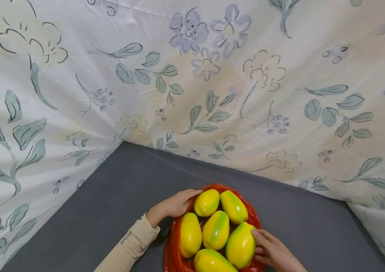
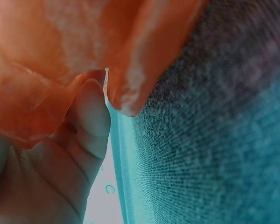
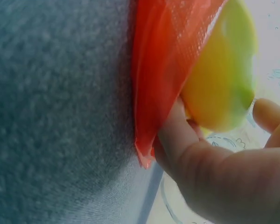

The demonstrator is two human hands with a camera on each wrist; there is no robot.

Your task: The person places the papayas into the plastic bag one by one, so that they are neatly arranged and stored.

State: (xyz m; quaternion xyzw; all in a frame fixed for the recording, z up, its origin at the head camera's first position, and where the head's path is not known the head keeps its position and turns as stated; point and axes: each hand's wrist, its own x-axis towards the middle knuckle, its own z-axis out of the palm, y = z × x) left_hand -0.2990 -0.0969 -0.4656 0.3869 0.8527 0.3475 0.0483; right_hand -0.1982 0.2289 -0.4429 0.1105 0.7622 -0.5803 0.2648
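Observation:
A red plastic bag (image 1: 175, 260) lies rolled open on the dark grey surface, with several glossy yellow-green papayas (image 1: 216, 230) inside. At the bag's far left rim, my left hand (image 1: 175, 204) grips the plastic; in the left wrist view the bag's folds (image 2: 126, 60) cover part of its fingers. My right hand (image 1: 274, 249) holds the papaya (image 1: 241, 245) at the right side of the bag. Around that fruit, the right wrist view has fingertips (image 3: 266, 114) at its end and other fingers tucked between it and the bag wall.
The dark grey surface (image 1: 110, 196) spreads around the bag. Floral-patterned fabric (image 1: 212, 105) rises behind it and along the left side. A small black object (image 1: 163, 235) sits beside the bag near the left sleeve.

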